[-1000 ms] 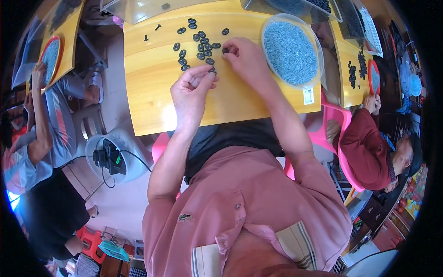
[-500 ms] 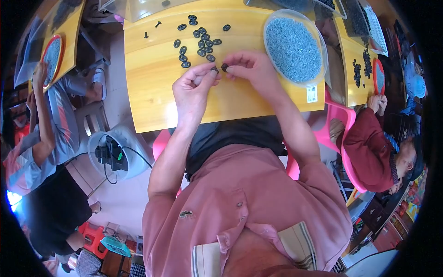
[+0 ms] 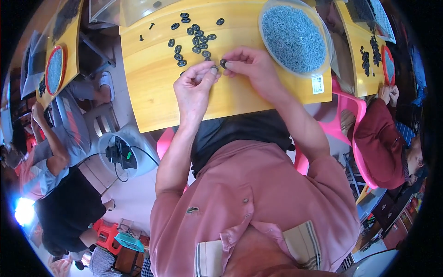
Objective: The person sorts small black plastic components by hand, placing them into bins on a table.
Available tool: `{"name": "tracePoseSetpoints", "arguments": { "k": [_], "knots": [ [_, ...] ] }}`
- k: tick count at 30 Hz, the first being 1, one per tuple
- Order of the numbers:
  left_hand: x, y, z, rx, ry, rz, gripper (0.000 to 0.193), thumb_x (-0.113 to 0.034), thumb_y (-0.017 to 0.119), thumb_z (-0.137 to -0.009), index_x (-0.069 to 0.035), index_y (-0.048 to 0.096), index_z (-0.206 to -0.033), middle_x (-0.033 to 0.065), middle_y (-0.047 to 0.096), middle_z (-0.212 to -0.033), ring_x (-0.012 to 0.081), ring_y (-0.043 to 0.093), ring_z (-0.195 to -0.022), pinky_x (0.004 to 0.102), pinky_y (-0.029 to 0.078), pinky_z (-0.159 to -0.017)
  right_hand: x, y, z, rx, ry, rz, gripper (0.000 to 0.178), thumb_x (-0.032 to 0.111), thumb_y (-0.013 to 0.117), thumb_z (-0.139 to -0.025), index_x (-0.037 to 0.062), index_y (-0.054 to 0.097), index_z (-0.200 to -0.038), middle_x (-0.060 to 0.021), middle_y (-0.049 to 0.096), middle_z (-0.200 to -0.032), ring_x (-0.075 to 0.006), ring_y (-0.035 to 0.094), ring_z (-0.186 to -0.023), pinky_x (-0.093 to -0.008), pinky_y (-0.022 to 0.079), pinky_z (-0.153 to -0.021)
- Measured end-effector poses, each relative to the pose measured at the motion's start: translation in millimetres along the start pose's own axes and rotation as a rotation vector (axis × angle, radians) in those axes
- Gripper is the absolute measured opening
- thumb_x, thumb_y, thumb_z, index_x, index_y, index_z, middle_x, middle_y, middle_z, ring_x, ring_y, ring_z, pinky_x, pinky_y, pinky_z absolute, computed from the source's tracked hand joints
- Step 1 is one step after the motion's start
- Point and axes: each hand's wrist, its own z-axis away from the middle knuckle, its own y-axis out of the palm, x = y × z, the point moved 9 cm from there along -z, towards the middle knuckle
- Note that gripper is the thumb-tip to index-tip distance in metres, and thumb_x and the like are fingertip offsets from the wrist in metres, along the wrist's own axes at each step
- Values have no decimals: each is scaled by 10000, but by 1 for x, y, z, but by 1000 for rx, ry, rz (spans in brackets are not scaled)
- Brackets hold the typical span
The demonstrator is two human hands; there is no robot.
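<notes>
My right hand (image 3: 251, 69) pinches a small black oval piece (image 3: 223, 63) between thumb and fingertips, over the yellow table (image 3: 184, 101). Close beside it, my left hand (image 3: 196, 85) has thumb and forefinger pressed together on something tiny, too small to make out. Several black oval pieces with two holes (image 3: 196, 41) lie scattered just beyond my hands. Past my right hand stands a clear round tub (image 3: 326, 60) filled with small silvery-blue screws (image 3: 293, 39).
Two black screw-like parts (image 3: 141, 38) lie at the table's far left. Clear plastic bins (image 3: 134, 10) stand along the far edge. Co-workers sit at tables on both sides, one in a dark red top (image 3: 378, 143). A pale bucket (image 3: 143, 164) holding a black plug and cables is at my left.
The whole view has shifted slightly. Both hands keep their pinches, fingertips close together, and the black oval piece stays in my right hand. The left co-worker's hand has moved away from the red-rimmed tray.
</notes>
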Motion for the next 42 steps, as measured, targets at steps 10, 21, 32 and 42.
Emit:
{"name": "tracePoseSetpoints", "arguments": {
  "k": [10,21,32,42],
  "knots": [
    [-3,2,2,-26,20,-41,165,36,637,-880,46,656,-1043,96,689,-827,132,666,-745,239,544,-716,-1,-2,0,3,-46,-63,197,59,658,-864,-38,643,-1035,-75,672,-865,-118,640,-744,-240,525,-698],
    [-3,1,2,-35,15,-36,162,39,646,-872,51,656,-1034,114,692,-863,147,674,-752,244,548,-699,0,-1,0,-4,-48,-70,188,59,670,-857,-40,649,-1016,-73,674,-838,-116,644,-718,-237,527,-674],
    [-3,-6,-1,-69,32,244,161,30,620,-892,32,642,-1051,123,687,-912,182,681,-820,275,567,-729,-5,2,0,37,2,-14,191,57,657,-865,-28,646,-1036,-61,668,-851,-117,643,-756,-241,513,-703],
    [-1,0,1,1,37,241,176,35,603,-901,32,632,-1074,129,681,-950,185,673,-877,312,591,-765,-8,6,4,1,-153,276,240,50,644,-880,23,623,-1117,-46,676,-969,-102,655,-851,-231,514,-759]
  ]
}}
